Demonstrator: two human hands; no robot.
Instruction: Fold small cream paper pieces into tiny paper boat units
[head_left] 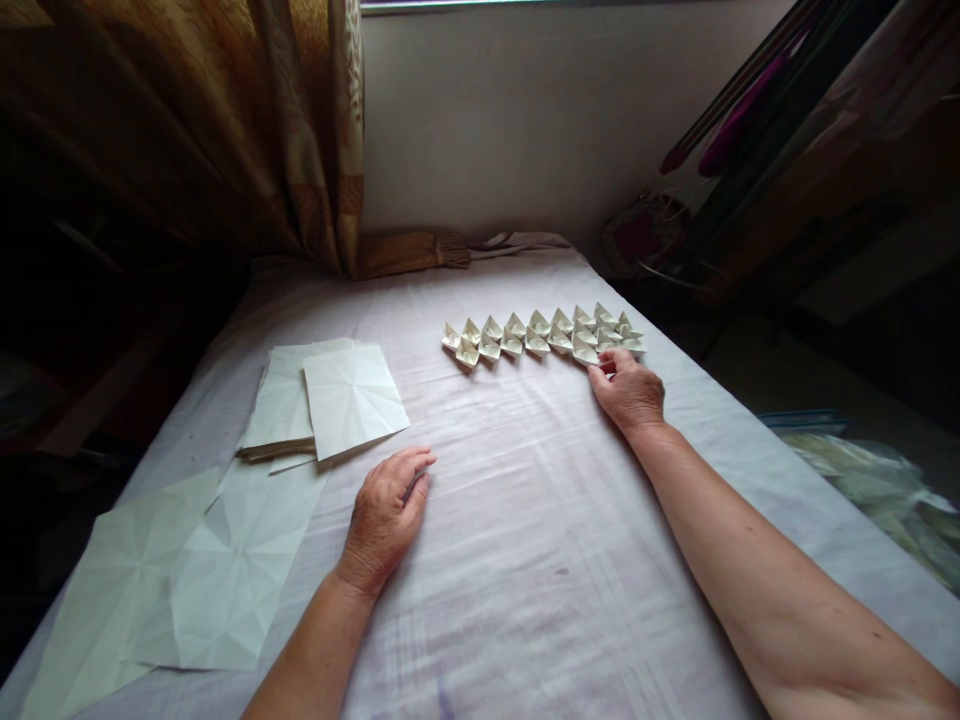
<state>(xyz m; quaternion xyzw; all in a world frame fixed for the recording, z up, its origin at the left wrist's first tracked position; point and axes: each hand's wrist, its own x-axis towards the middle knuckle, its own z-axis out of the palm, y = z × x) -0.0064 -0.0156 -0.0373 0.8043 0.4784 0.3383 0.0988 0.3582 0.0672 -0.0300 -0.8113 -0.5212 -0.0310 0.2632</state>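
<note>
Paper pieces: so in the head view there's two rows of little folded ones, sitting on a pale cloth, toward the far side and right of middle.
Right hand: at the near edge of the rows, close to their right end. Thumb and fingers are curled in, only a small gap showing. Can't tell if the grip has actually pinched something or is just touching.
Nearest piece: just past those fingertips, away and a touch left. Right hand is clearly the closer one.
Long axis: rows run left to right, going slightly farther away at the right end.
Pointy tips: mostly sticking up. Can't pick out a long axis on the nearest piece tbh.
Left hand: well apart from the rows, loosely curled, about half-open, nothing visible in it.
Sheet pile: creased paper, just beyond the left hand.
</note>
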